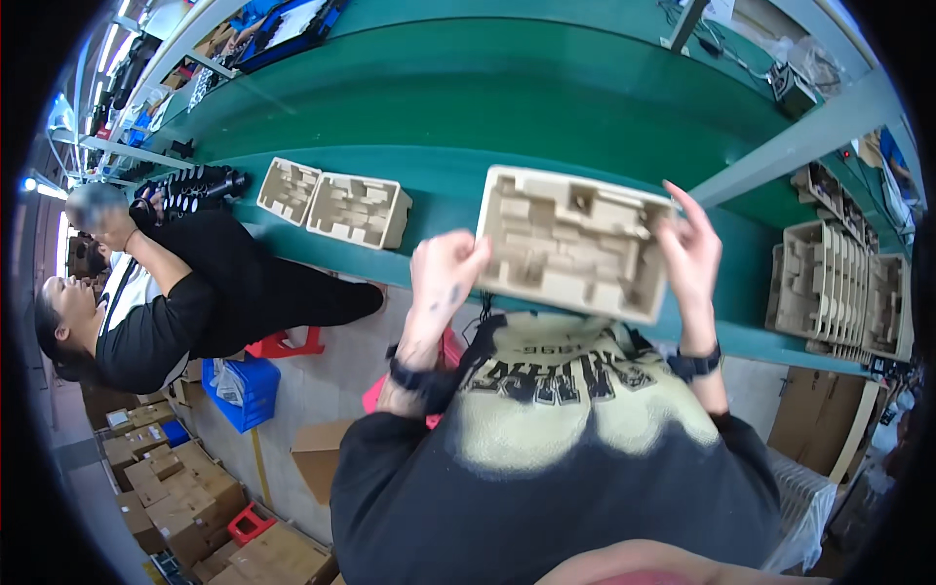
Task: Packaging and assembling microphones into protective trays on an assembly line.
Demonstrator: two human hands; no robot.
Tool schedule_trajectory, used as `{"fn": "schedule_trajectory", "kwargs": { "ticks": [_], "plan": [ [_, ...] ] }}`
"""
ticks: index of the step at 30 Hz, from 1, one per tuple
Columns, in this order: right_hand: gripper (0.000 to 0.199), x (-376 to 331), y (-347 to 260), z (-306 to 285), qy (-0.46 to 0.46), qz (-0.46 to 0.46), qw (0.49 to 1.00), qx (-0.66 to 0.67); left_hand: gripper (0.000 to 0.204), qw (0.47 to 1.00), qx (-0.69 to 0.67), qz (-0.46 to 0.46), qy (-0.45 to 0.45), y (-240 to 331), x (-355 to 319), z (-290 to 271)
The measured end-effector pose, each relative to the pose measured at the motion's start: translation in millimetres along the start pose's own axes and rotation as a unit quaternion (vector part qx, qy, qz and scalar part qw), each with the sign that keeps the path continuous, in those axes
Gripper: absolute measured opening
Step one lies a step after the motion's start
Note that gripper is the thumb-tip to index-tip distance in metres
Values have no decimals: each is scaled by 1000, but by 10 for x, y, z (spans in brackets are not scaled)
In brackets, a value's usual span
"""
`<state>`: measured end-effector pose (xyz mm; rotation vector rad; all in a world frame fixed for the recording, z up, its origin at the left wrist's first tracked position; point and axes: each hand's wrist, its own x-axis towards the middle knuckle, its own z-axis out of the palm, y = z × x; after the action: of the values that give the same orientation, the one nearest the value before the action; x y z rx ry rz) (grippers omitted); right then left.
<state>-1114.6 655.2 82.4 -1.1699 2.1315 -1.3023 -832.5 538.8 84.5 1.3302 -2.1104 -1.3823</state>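
Observation:
A beige moulded-pulp tray (575, 249), with ribs and shaped hollows inside, is in front of me at the near edge of the green bench. My left hand (447, 278) is closed at its left side, the thumb by the rim. At the right side, my right hand (690, 252) grips the edge with the thumb over the wall, while the index finger sticks up off it. No parts show in the hollows. Two similar trays (363, 185) (290, 190) sit side by side on the bench to the left.
Nested beige trays (824, 283) stand in a row at the bench's right end. At far left, another person (166, 292) is beside several black items (210, 185). A grey post (795, 136) rises at right. A blue crate (242, 390) and cardboard boxes (185, 487) are on the floor.

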Motion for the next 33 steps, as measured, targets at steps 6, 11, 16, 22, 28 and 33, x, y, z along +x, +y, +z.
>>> {"fn": "schedule_trajectory", "kwargs": {
  "ticks": [6, 11, 16, 22, 28, 33],
  "plan": [
    [47, -158, 431, 57, 67, 6, 978, 197, 34, 993, 92, 7, 76, -48, 274, 92],
    [43, -40, 734, 304, -26, 49, 995, 78, 31, 973, 226, 14, 53, -353, 377, 260],
    [31, -20, 762, 245, 4, 127, 976, 179, 37, 978, 79, 74, 180, -445, 529, 332],
    [28, 203, 682, 186, -90, 69, 990, -87, 43, 992, 95, -21, 81, -351, 734, 242],
    [26, -264, 474, -115, 4, 1, 990, 143, 41, 989, 22, 97, 107, -54, 216, -39],
    [30, -40, 258, 54, -71, 10, 997, 22, 39, 987, 112, 45, 111, 47, 91, -170]
  ]
}}
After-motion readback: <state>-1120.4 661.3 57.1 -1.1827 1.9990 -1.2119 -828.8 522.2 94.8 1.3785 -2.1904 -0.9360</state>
